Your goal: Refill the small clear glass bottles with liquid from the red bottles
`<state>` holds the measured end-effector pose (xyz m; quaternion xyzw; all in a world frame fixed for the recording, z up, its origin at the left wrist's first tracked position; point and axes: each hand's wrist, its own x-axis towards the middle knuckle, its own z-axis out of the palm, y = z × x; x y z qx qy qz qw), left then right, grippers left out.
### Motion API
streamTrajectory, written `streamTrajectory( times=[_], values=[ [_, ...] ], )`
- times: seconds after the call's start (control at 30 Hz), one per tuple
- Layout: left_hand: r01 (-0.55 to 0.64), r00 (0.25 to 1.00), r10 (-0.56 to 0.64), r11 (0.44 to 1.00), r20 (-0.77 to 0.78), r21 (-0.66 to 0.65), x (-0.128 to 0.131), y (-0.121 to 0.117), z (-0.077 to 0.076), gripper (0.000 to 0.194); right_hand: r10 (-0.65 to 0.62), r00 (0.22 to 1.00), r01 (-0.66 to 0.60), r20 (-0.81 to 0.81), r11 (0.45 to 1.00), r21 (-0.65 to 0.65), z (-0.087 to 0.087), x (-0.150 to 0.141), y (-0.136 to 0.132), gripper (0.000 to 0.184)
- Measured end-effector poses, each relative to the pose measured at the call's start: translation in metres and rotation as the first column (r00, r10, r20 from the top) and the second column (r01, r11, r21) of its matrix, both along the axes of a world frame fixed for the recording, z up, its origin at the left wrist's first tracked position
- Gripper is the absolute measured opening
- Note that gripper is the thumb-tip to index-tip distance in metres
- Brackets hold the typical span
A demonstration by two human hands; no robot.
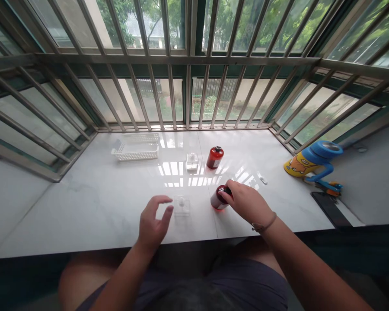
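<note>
My right hand [246, 203] is closed over the top of a small red bottle [218, 200] that stands tilted on the white marble sill [94, 203]. My left hand [154, 220] hovers open, fingers curled apart, just left of a small clear plastic box [182, 205] without touching it. A second red bottle with a black cap [215, 157] stands upright farther back. Beside it, to the left, is another small clear box [192, 163].
A white slotted plastic basket [136, 151] lies at the back left. A blue and yellow bottle [313, 160] lies on its side at the right, with a dark phone [330, 209] near the sill's edge. Metal window bars [188, 60] enclose the far side.
</note>
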<state>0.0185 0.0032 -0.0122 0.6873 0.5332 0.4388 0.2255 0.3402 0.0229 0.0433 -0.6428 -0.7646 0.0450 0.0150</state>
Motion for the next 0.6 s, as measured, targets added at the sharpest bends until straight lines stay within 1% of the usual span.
streamTrajectory(
  times=[0.03, 0.07, 0.13, 0.17, 0.2, 0.23, 0.27, 0.33, 0.37, 0.43, 0.47, 0.5, 0.6],
  values=[
    [-0.017, 0.999, 0.016, 1.000, 0.031, 0.026, 0.007, -0.019, 0.000, 0.015, 0.009, 1.000, -0.009, -0.007, 1.000, 0.009, -0.003, -0.001, -0.002, 0.024],
    [0.013, 0.999, -0.014, 1.000, 0.051, 0.023, 0.016, -0.035, -0.001, 0.014, 0.024, 1.000, -0.023, -0.015, 1.000, 0.013, -0.004, -0.001, -0.005, 0.022],
    [0.166, 0.985, -0.165, 0.986, 0.039, -0.023, 0.038, -0.058, -0.003, 0.008, 0.052, 0.998, -0.052, -0.024, 0.999, 0.009, -0.004, -0.001, -0.009, 0.020],
    [0.252, 0.968, -0.252, 0.966, 0.013, -0.054, 0.050, -0.064, -0.005, 0.016, 0.060, 0.998, -0.060, -0.022, 0.998, 0.004, -0.003, -0.001, -0.011, 0.019],
    [0.293, 0.956, -0.294, 0.952, -0.002, -0.087, 0.062, -0.066, -0.008, 0.029, 0.066, 0.998, -0.066, -0.017, 0.998, -0.002, -0.002, -0.002, -0.013, 0.019],
    [0.318, 0.947, -0.321, 0.941, -0.010, -0.113, 0.075, -0.064, -0.011, 0.041, 0.071, 0.997, -0.071, -0.014, 0.997, -0.007, -0.001, -0.002, -0.015, 0.019],
    [0.313, 0.949, -0.317, 0.940, -0.005, -0.135, 0.087, -0.059, -0.016, 0.054, 0.072, 0.997, -0.073, -0.014, 0.997, -0.012, 0.000, -0.003, -0.016, 0.019],
    [0.310, 0.950, -0.310, 0.935, 0.029, -0.170, 0.112, -0.042, -0.027, 0.081, 0.063, 0.998, -0.064, -0.018, 0.998, -0.020, 0.000, -0.006, -0.018, 0.018],
    [0.312, 0.950, -0.308, 0.931, 0.052, -0.188, 0.124, -0.032, -0.032, 0.090, 0.053, 0.998, -0.053, -0.017, 0.998, -0.023, -0.001, -0.008, -0.020, 0.017],
    [0.292, 0.956, -0.276, 0.934, 0.103, -0.207, 0.146, -0.011, -0.041, 0.099, 0.031, 0.999, -0.031, -0.007, 0.999, -0.024, -0.003, -0.011, -0.022, 0.017],
    [0.285, 0.956, -0.263, 0.934, 0.125, -0.213, 0.156, -0.002, -0.044, 0.098, 0.024, 1.000, -0.024, -0.002, 1.000, -0.019, -0.004, -0.012, -0.023, 0.018],
    [0.285, 0.956, -0.260, 0.932, 0.137, -0.222, 0.164, 0.005, -0.045, 0.091, 0.021, 1.000, -0.021, 0.000, 1.000, -0.010, -0.005, -0.012, -0.024, 0.018],
    [0.307, 0.950, -0.285, 0.924, 0.124, -0.229, 0.175, 0.017, -0.046, 0.060, 0.060, 0.998, -0.060, -0.008, 0.998, 0.025, -0.007, -0.013, -0.025, 0.014]
  ],
)
